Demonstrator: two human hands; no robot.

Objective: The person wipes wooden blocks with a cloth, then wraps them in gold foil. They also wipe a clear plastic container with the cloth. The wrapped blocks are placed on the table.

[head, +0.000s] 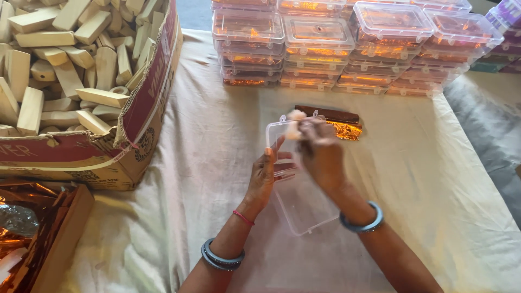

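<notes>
My left hand (264, 176) grips the left edge of a clear plastic hinged box (299, 209) lying open on the cloth. My right hand (321, 154) hovers over the box's raised lid (277, 135) and pinches a small pale, fluffy piece (294, 125), blurred by motion. Just beyond the lid lies a shiny orange-gold foil-wrapped piece (339, 123) on the cloth.
A cardboard carton (142, 116) full of pale wooden blocks (65, 65) stands at the left. Stacks of closed clear boxes with orange contents (347, 49) line the far edge. Orange foil and a wooden block (38, 233) lie at the lower left. A cream cloth (206, 163) covers the table.
</notes>
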